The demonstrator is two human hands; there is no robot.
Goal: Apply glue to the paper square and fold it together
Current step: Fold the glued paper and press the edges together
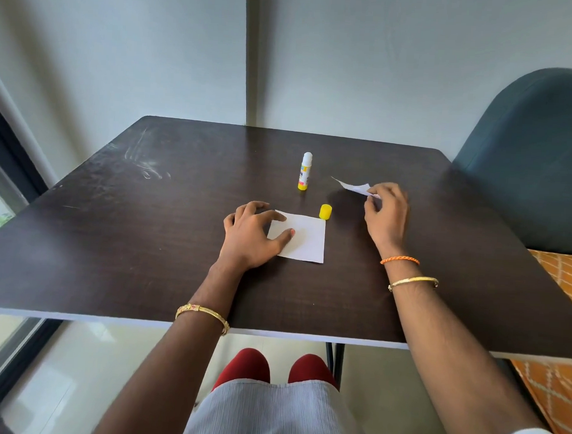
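A white paper square (305,239) lies flat on the dark table (146,243) in front of me. My left hand (251,236) rests on its left part, fingers spread, thumb pressing the sheet. Off to the right, my right hand (388,213) pinches a second, smaller white paper piece (353,187) by its corner, lifted a little off the table. An uncapped glue stick (305,171) stands upright behind the square, white tip showing. Its yellow cap (325,212) lies just past the square's far right corner.
A dark teal chair (530,155) stands at the table's right side, with an orange patterned cloth (564,278) below it. A grey wall is close behind the table. The table's near edge runs over my knees.
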